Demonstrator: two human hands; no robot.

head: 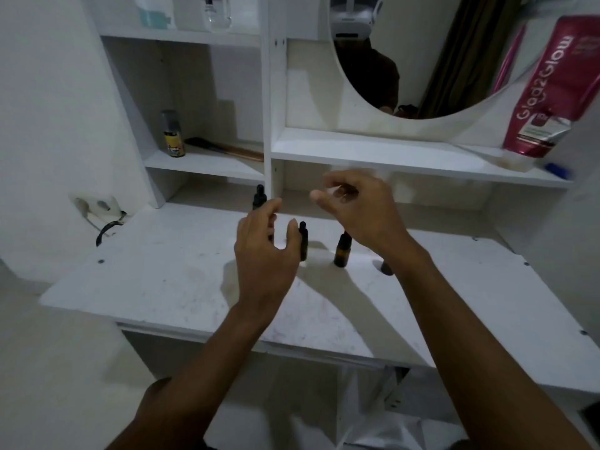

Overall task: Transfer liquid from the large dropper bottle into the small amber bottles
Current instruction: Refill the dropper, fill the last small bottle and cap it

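On the white desk (181, 287) a tall dark dropper bottle (259, 197) stands at the back, partly behind my left hand (264, 254). That hand hovers open with fingers spread, just left of a small amber bottle with a black dropper top (304, 240). A second small amber bottle (342, 253) stands to the right, under my right hand (360, 212). My right hand is raised above it, fingers curled and blurred, with a dark patch between them that I cannot make out. Another small dark item (386, 268) peeks out below my right wrist.
White shelves rise behind the desk, holding a yellow-labelled spray can (173, 134), a wooden-handled brush (227, 147) and a red pouch (545, 92). A round mirror (406, 60) hangs above. A wall socket with a cable (97, 209) sits at the desk's left back corner.
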